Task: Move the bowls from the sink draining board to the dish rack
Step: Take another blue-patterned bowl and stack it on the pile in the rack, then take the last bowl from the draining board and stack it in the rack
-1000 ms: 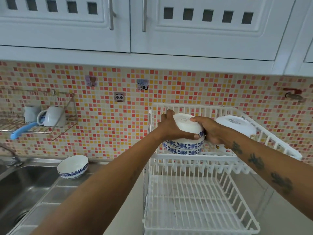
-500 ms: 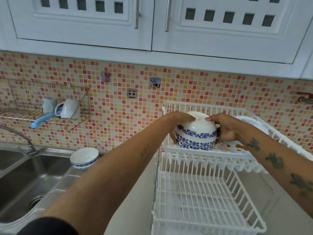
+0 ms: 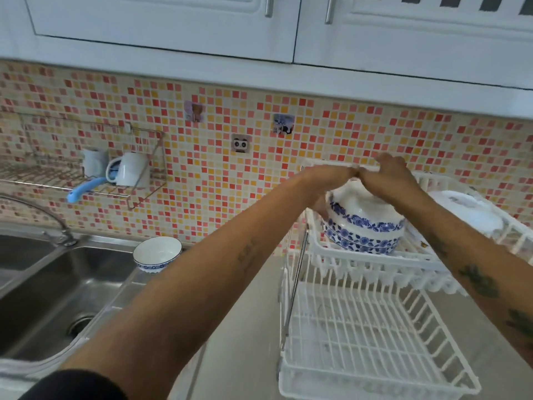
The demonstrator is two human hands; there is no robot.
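Upside-down white bowls with blue flower bands are stacked (image 3: 364,226) on the upper tier of the white dish rack (image 3: 360,262). My left hand (image 3: 326,192) is at the stack's left side, with fingers curled behind the rim; blur hides whether it grips. Just above the top bowl is my right hand (image 3: 389,176), blurred and apparently holding nothing. One more white bowl with a blue base band (image 3: 157,254) stands upright on the steel draining board (image 3: 121,298), far left of both hands.
A white dish (image 3: 467,212) lies in the upper tier to the right of the stack. The rack's lower tier (image 3: 375,342) holds nothing. The sink basin (image 3: 43,298) and tap (image 3: 54,223) are at left. A wall wire shelf carries mugs (image 3: 129,168).
The top bowl has come down onto the stack in the upper tier. My right hand has lifted off it. The view has shifted down and to the left.
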